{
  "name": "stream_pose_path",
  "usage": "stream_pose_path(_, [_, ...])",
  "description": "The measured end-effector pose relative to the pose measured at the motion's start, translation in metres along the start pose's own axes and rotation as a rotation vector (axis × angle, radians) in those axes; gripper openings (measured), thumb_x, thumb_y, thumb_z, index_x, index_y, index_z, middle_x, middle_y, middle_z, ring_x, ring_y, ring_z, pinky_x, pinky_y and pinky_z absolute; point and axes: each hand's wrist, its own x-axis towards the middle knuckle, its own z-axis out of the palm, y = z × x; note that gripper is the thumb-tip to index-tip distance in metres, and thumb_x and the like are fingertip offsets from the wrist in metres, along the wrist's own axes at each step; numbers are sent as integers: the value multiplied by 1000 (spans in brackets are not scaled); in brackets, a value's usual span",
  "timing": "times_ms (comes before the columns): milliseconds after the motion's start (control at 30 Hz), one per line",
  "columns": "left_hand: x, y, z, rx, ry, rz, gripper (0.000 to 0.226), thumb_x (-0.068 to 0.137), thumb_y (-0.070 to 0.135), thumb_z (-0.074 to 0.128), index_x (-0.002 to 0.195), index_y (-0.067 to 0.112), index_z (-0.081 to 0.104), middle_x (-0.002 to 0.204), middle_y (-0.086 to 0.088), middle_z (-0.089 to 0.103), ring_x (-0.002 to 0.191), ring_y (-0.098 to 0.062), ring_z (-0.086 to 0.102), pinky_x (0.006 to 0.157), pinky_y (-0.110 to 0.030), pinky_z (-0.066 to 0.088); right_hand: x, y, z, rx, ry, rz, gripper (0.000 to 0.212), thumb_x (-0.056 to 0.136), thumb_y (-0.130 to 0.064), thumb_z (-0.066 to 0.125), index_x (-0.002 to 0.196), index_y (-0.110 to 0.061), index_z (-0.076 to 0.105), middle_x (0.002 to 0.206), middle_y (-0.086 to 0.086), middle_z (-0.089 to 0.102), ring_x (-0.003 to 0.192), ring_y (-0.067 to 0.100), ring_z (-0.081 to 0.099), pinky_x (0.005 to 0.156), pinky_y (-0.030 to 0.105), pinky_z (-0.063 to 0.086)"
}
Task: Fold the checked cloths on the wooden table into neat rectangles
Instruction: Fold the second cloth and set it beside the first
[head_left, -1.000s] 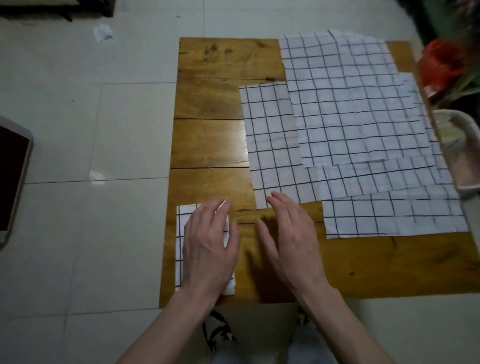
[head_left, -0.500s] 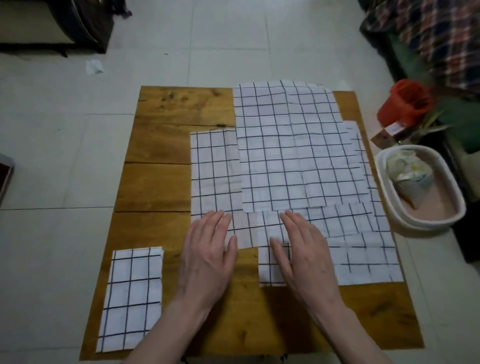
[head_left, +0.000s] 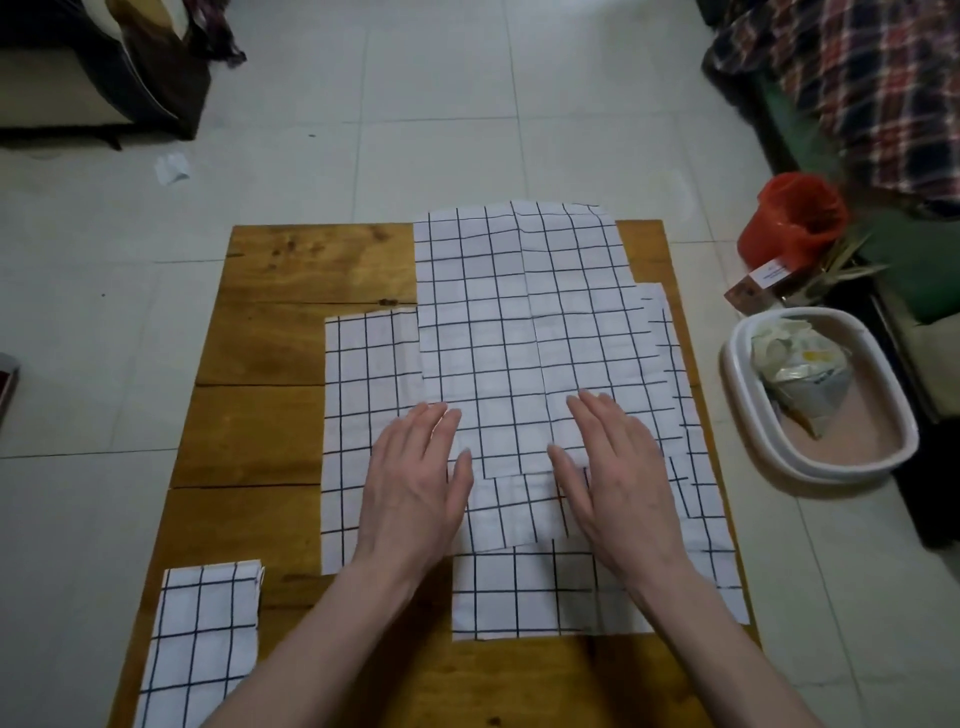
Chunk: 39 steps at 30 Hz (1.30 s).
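With one folded cloth (head_left: 200, 642) parked at bench (head_left: 270, 332) corner, L hand (head_left: 413, 483) & R hand (head_left: 618, 467) have moved fwd, flat, fingers straight, onto top cloth (head_left: 519, 332): next fold starts.

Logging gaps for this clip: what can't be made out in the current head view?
- Stack of unfolded checked cloths: count unclear; overlapping layers hide edges.
- Cloth beneath left hand and right hand: hidden.
- Folded cloth: near end cut by bottom edge.
- Crumpled packet in white tub: print too small.
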Motion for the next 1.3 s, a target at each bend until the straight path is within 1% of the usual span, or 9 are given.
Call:
stream_pose_path(300, [72,-11,31,-65,-1,46,48,104,32,44,142,7,59,144,-10,60,139,-26,51,117,-49,41,59,27,18,-47,39,33,58,106,-45,44,150,-8,52,154,9,54,147,27,46,118,54,40])
stream_pose_path(400, [93,-18,42,-59,-8,80,46,104,30,46,141,7,60,144,-11,60,139,-27,52,116,-49,41,76,30,24,-48,53,52,58,106,-45,43,150,-9,52,154,9,54,148,25,45,121,50,37])
stream_pose_path(567, [121,-22,58,-83,12,94,41,101,23,54,137,6,62,142,-12,62,137,-30,54,114,-48,42,97,37,38,-30,32,47,55,107,-43,46,149,-9,54,154,8,55,148,25,45,118,53,39])
stream_pose_path(700, [145,-23,70,-76,49,122,38,101,20,54,133,3,64,137,-15,64,132,-32,57,114,-46,42,120,48,43,-8,28,36,51,106,-38,49,149,-11,54,154,6,54,149,24,44,120,52,36])
stream_pose_path(800, [161,-30,79,-61,62,107,34,103,18,55,132,3,65,135,-14,65,128,-30,58,112,-42,43,141,64,54,43,42,25,42,106,-30,57,145,-13,58,147,6,60,139,25,54,116,51,41])
stream_pose_path(900, [173,-36,83,-67,58,63,31,106,17,55,133,3,64,133,-13,65,124,-29,57,108,-39,42,163,82,71,120,36,36,33,102,-25,67,133,-17,68,130,2,67,118,25,63,102,50,49])
stream_pose_path(967, [179,-39,87,-56,52,72,30,106,17,55,131,3,65,132,-13,66,122,-30,58,106,-40,42,177,93,79,123,33,-8,28,100,-24,70,127,-17,71,124,3,69,112,25,65,96,50,52])
stream_pose_path(1167, [186,-41,98,-12,-24,156,29,103,18,57,129,6,64,131,-12,64,122,-32,58,104,-45,46,196,110,91,62,-69,-199,34,99,-24,67,132,-15,67,140,8,62,128,30,60,102,50,51])
stream_pose_path(1300, [183,-41,105,19,-52,148,31,98,15,67,128,8,65,132,-12,64,121,-32,58,99,-46,47,191,115,95,32,-91,-197,35,102,-27,62,136,-15,66,149,12,57,130,31,58,109,51,46])
